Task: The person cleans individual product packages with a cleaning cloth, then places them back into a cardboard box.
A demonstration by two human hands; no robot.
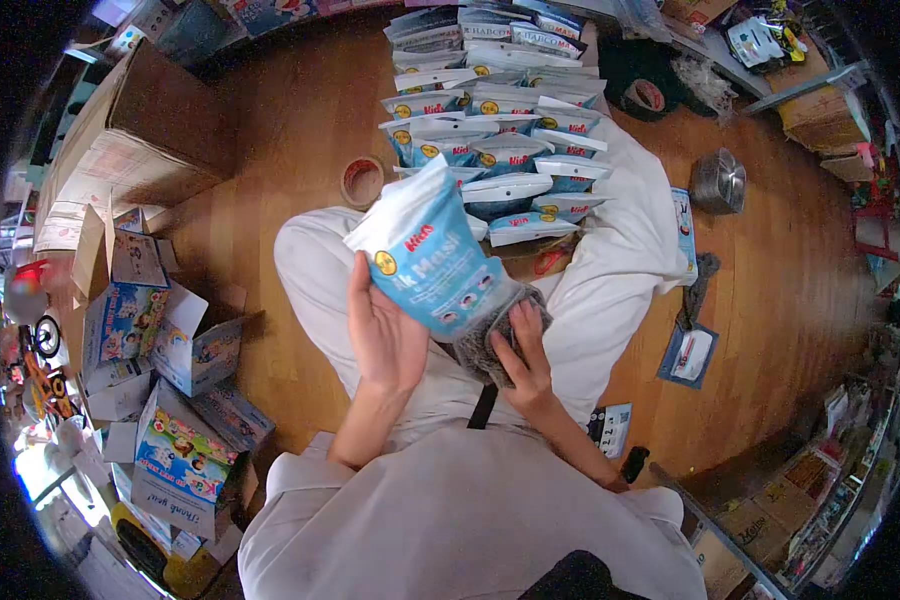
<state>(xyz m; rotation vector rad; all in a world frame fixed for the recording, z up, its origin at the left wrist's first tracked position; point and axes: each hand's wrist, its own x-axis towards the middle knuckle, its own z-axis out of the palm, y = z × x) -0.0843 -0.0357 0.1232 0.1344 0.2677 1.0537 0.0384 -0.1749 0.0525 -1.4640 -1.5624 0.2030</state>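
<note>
A blue and white packet marked "Kids" [432,258] is tilted above my lap. My left hand [388,335] supports its left side, the thumb near the edge and the palm facing up. My right hand [526,362] has its fingers pressed on a dark grey fuzzy cloth [482,348] at the packet's lower end. How the cloth meets the packet is partly hidden by the fingers. Just beyond, rows of similar packets [510,155] stand between my legs.
A tape roll [362,183] lies beyond my left knee. Opened printed boxes [185,440] and a large carton [135,140] are on the left. A metal container [718,182] and a flat blue packet [688,353] rest on the wooden floor at right.
</note>
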